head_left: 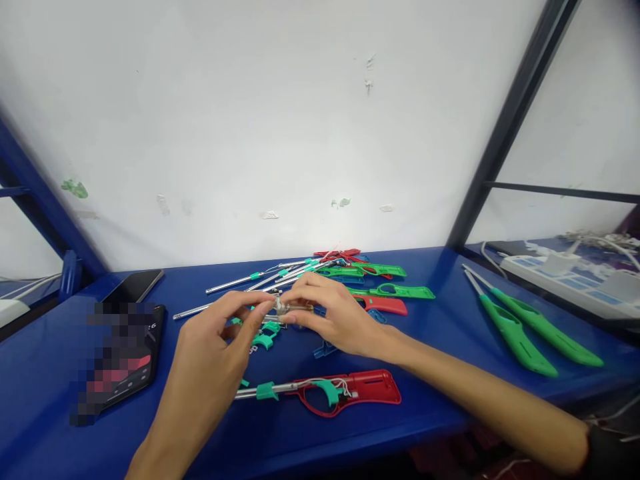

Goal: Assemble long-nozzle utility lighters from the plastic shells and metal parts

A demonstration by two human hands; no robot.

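My left hand [219,347] pinches the whitish end of a small clear lighter part [283,307] between thumb and fingertips. From the other side, the thumb and fingers of my right hand [325,312] close on the same part, hiding much of it. Just below lies an opened red lighter half-shell [373,388] with a teal trigger [327,392], thin white wires and a metal tube [285,387]. Loose teal triggers [265,339] rest under my hands. Behind them, several metal tubes [235,284] with teal clips lie in a loose pile.
Green half-shells [400,292] and a red one [387,305] lie beyond my right hand. Two closed green lighters [520,337] are at the right, near a white power strip [560,280]. Two phones, one lit [133,367] and one dark [134,285], lie left on the blue table [430,393].
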